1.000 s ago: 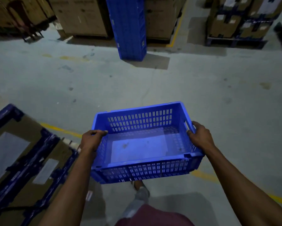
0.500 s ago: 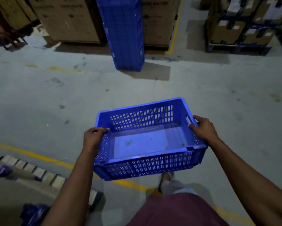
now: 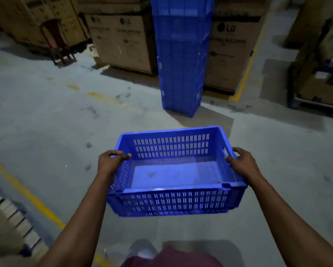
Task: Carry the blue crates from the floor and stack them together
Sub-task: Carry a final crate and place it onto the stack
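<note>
Left hand [image 3: 111, 163] fingers curled over the left short rim of the slotted blue plastic crate [image 3: 176, 172], thumb tip hooked inside the wall. Right hand [image 3: 241, 163] grips the right short rim by the handle cutout, fingers wrapped outside, thumb on the inner edge. Both hold firmly — crate is airborne, roughly level, open side up, nothing inside but a pale patch on its floor. It sits at frame centre, clear of the grey concrete floor [image 3: 46, 132].

At 12 o'clock from the crate: tall stack of nested blue plastic crates [image 3: 181, 60] standing on the floor, well apart from the held one. Brown cardboard LG cartons [image 3: 123, 41] flank the stack at 11 and 1 o'clock. Dark red chair [image 3: 55, 41] at 10 o'clock. Yellow floor line [image 3: 27, 193] runs at 8 o'clock — another at 1 o'clock beside the cartons.
</note>
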